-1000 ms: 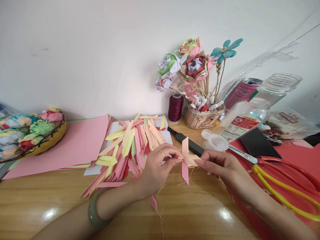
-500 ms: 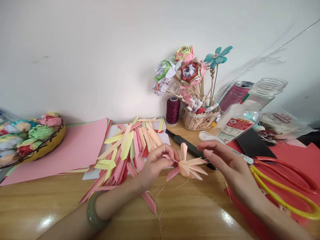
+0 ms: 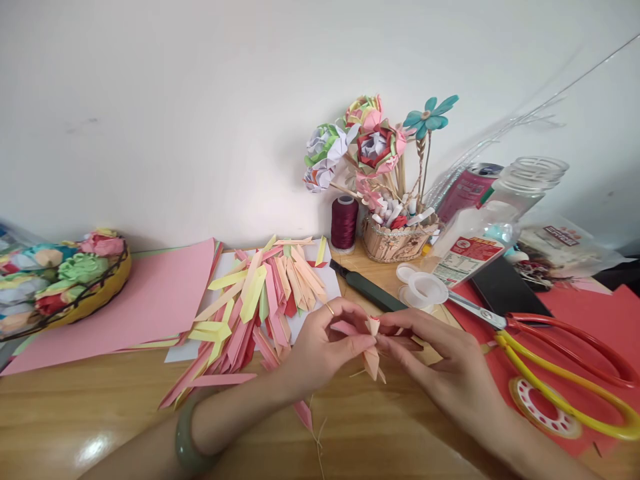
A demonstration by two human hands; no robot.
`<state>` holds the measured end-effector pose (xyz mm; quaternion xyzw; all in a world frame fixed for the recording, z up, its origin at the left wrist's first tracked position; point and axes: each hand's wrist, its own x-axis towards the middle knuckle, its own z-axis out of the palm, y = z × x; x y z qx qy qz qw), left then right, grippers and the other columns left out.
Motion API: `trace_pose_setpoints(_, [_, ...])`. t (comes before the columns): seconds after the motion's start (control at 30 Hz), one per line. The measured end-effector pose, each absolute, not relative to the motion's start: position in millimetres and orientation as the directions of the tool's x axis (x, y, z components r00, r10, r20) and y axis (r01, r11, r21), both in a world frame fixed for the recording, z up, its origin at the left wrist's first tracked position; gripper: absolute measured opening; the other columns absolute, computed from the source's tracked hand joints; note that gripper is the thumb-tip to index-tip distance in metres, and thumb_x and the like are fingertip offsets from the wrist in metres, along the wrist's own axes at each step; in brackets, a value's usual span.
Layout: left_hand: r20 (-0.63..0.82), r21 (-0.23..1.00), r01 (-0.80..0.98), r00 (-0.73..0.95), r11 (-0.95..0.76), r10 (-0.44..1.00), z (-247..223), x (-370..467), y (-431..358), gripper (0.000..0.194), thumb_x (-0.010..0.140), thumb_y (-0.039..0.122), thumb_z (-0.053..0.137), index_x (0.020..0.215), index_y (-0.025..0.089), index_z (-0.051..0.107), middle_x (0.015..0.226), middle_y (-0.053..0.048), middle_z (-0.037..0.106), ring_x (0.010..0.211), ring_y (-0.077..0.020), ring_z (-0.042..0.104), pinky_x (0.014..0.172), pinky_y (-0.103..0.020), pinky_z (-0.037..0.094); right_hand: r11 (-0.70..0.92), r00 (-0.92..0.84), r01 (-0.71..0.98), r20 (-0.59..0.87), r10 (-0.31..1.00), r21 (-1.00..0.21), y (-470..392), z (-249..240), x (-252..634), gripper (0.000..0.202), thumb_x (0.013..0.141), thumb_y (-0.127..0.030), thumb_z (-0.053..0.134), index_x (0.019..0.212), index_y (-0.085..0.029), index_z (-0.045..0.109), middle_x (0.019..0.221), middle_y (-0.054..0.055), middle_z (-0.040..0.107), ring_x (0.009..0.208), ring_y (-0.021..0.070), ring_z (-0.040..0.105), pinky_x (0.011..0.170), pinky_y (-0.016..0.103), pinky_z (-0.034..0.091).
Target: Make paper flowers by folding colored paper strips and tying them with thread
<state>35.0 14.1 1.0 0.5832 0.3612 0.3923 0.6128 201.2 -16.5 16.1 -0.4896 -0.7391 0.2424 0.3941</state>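
Observation:
Between my hands, low over the wooden table, is a paper flower (image 3: 371,363) of folded peach and pink strips. My left hand (image 3: 333,340) pinches it from the left, thumb and fingertips at its centre. From the other side, my right hand (image 3: 435,347) has thumb and fingertips closed on its petals. The fingers hide much of the flower. A heap of folded paper strips (image 3: 255,293) in pink, peach and yellow lies just left of my left hand. Thin string (image 3: 319,440) lies on the table below.
Scissors (image 3: 500,320) with red and yellow handles lie on red paper (image 3: 590,313) at right. A dark green pen-like tool (image 3: 370,290) and a thread spool (image 3: 344,225) stand beyond my hands. Behind are a flower basket (image 3: 397,240) and a clear bottle (image 3: 480,233). Pink sheets (image 3: 165,300) lie left.
My right hand has moved left and down and now grips the flower, where before it was apart with fingers spread. The flower has turned, its petals now mostly covered.

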Motion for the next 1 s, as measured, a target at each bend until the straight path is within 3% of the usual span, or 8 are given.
trace_pose_setpoints(0.1, [0.134, 0.989, 0.007, 0.358, -0.147, 0.924, 3.5, 37.1, 11.9, 0.012, 0.069, 0.021, 0.063, 0.078, 0.017, 0.056, 0.077, -0.002, 0.059, 0.072, -0.0126, 0.056, 0.065, -0.024, 0.044, 0.517, -0.224, 0.569, 0.485, 0.845, -0.639, -18.8, 13.8, 201.2, 0.018, 0.079, -0.016, 0.055, 0.095, -0.024, 0.053, 0.08, 0.002, 0.064, 0.07, 0.014, 0.06, 0.061, 0.026, 0.05])
trace_pose_setpoints(0.2, [0.217, 0.973, 0.01, 0.321, -0.232, 0.922, 4.2, 38.2, 10.8, 0.008, 0.07, 0.017, 0.063, 0.075, 0.016, 0.056, 0.074, -0.002, 0.06, 0.071, -0.0124, 0.056, 0.064, -0.023, 0.045, 0.559, -0.24, 0.588, 0.534, 0.811, -0.585, -19.8, 13.9, 200.9, 0.021, 0.077, -0.012, 0.056, 0.094, -0.024, 0.051, 0.077, 0.001, 0.064, 0.068, 0.0134, 0.06, 0.059, 0.025, 0.05])
trace_pose_setpoints(0.4, [0.363, 0.914, 0.066, 0.313, -0.401, 0.878, 1.4, 36.2, 11.0, 0.006, 0.071, 0.014, 0.061, 0.071, 0.017, 0.056, 0.072, -0.002, 0.06, 0.07, -0.013, 0.055, 0.066, -0.026, 0.045, 0.572, -0.242, 0.591, 0.552, 0.798, -0.569, -21.4, 14.4, 200.6, 0.02, 0.076, -0.012, 0.056, 0.089, -0.025, 0.051, 0.079, 0.001, 0.065, 0.073, 0.016, 0.061, 0.062, 0.028, 0.051])
trace_pose_setpoints(0.63, [0.51, 0.822, 0.081, 0.334, -0.563, 0.792, 1.9, 34.6, 12.1, 0.007, 0.075, 0.015, 0.058, 0.081, 0.018, 0.059, 0.075, -0.004, 0.06, 0.072, -0.0134, 0.056, 0.065, -0.027, 0.046, 0.647, -0.335, 0.57, 0.576, 0.746, -0.507, -16.7, 14.7, 204.0, 0.022, 0.077, -0.01, 0.054, 0.091, -0.026, 0.05, 0.082, 0.003, 0.064, 0.075, 0.0176, 0.06, 0.062, 0.031, 0.05])
trace_pose_setpoints(1.0, [0.63, 0.728, 0.074, 0.319, -0.681, 0.708, 0.3, 32.4, 12.4, 0.006, 0.075, 0.013, 0.057, 0.078, 0.018, 0.058, 0.075, -0.004, 0.058, 0.069, -0.012, 0.056, 0.062, -0.025, 0.046, 0.742, -0.422, 0.537, 0.634, 0.648, -0.401, -13.3, 12.1, 206.9, 0.025, 0.077, -0.005, 0.053, 0.095, -0.022, 0.051, 0.083, 0.005, 0.064, 0.077, 0.0163, 0.06, 0.065, 0.03, 0.05])
